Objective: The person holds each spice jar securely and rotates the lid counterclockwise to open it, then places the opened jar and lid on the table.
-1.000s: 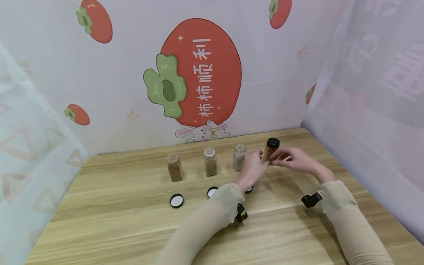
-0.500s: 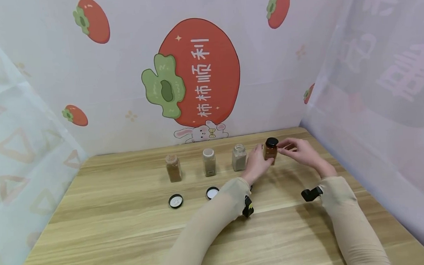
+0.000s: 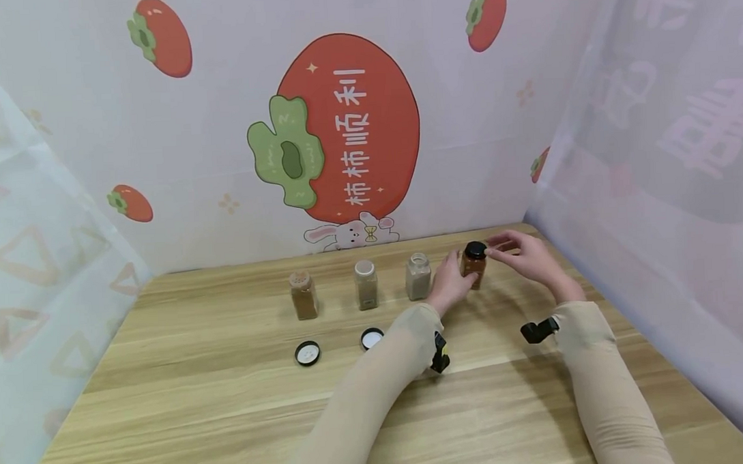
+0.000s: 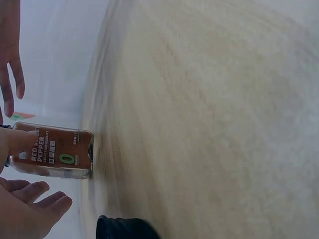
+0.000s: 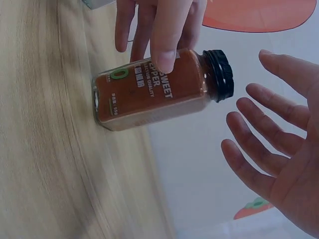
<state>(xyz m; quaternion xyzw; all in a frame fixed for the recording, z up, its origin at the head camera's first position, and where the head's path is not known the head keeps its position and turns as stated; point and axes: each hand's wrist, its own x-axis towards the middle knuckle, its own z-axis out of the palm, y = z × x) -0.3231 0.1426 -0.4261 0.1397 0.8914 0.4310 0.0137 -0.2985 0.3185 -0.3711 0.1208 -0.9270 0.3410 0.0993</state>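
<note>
A glass spice jar [image 3: 474, 264] of red powder, labelled sweet pepper, stands upright at the back right. My left hand [image 3: 450, 284] grips its body from the left, the thumb lying across the label in the right wrist view. The black screw cap [image 5: 219, 75] is on the jar. To the right, my right hand [image 3: 527, 259] is held up with fingers spread and slightly bent. In the right wrist view those fingers [image 5: 249, 167] are just apart from the cap. The left wrist view shows the jar's label [image 4: 50, 149] between left thumb and fingers.
Left of the hands stand three uncapped jars: a grey one [image 3: 418, 278], a second with a white top [image 3: 366, 285] and a brown one with a perforated top [image 3: 303, 296]. Black lids [image 3: 307, 354] lie in front of them. Printed cloth walls surround the wooden table [image 3: 198, 374].
My left hand has moved up and closed around the red jar, turning its label forward. The right hand has risen from the jar's lower side to cap height.
</note>
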